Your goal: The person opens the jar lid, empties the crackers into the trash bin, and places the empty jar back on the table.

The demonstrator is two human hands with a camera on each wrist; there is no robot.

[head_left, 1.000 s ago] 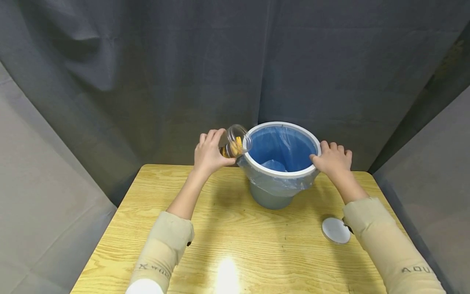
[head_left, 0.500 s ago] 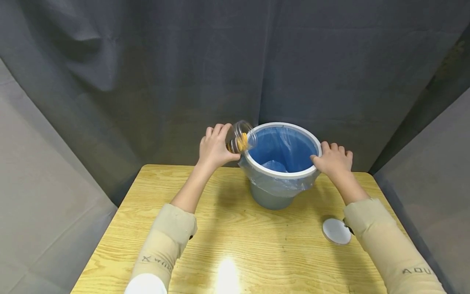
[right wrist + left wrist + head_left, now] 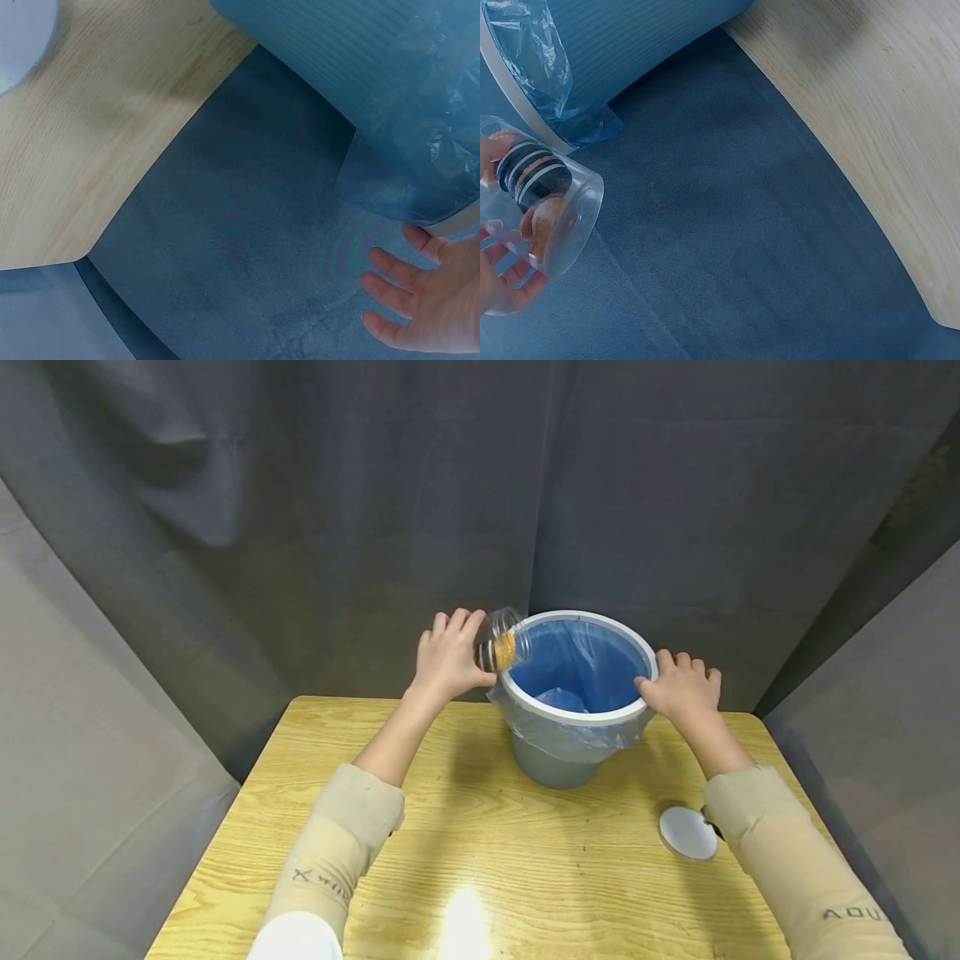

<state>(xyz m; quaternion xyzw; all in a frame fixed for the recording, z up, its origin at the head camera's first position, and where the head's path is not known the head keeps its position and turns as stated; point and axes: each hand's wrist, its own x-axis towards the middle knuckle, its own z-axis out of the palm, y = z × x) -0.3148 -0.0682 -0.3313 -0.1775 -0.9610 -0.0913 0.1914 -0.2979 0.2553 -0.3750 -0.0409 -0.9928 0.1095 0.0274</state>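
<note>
My left hand grips a clear plastic jar, tipped on its side at the left of the trash bin. The jar's mouth points right over the bin's white rim. Inside it lie orange-brown pieces and dark, white-striped round pieces, which look like cookies. A clear bag lines the bin and folds over its rim; little of its bottom shows. My right hand holds the rim on the right, thumb over the top and the other fingers spread outside. In the right wrist view, one fingertip touches the rim.
A round white lid lies on the wooden table, near my right forearm. The bin stands toward the table's back edge. Dark grey curtains hang close behind and at both sides.
My left hand has moved right and slightly up with the jar, bringing its mouth further over the bin's rim. Pieces have slid toward the mouth. My right hand and the bin have hardly moved.
</note>
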